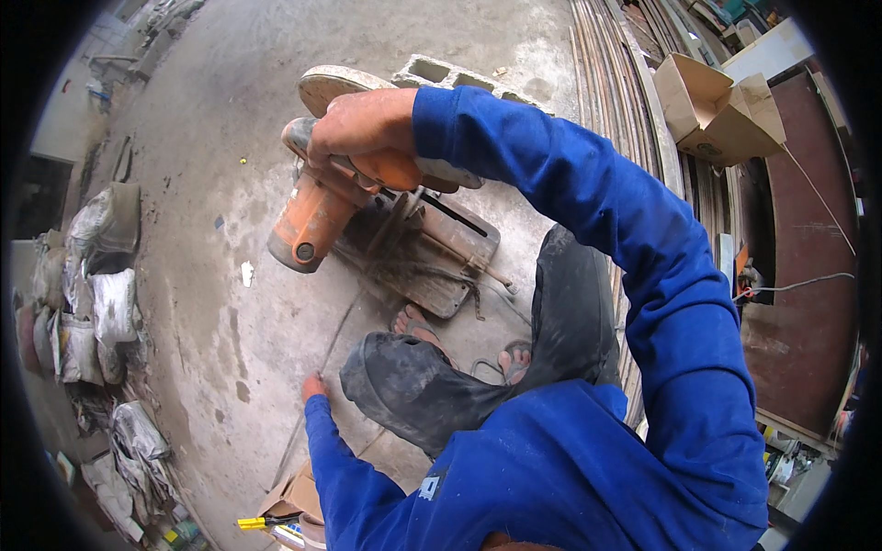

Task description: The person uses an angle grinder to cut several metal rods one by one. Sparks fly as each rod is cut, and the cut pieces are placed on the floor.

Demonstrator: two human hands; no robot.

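Both hands work: right hand (363, 124) fingers wrap the saw handle (404, 170); left hand (314, 386) unclear.

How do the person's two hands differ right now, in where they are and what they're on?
The right hand is raised and closed over the handle of the orange chop saw; the left hand is down at the concrete floor, on a thin metal rod. The right hand shows in full; of the left, only the fingertips show past the cuff. Both come out of blue sleeves.
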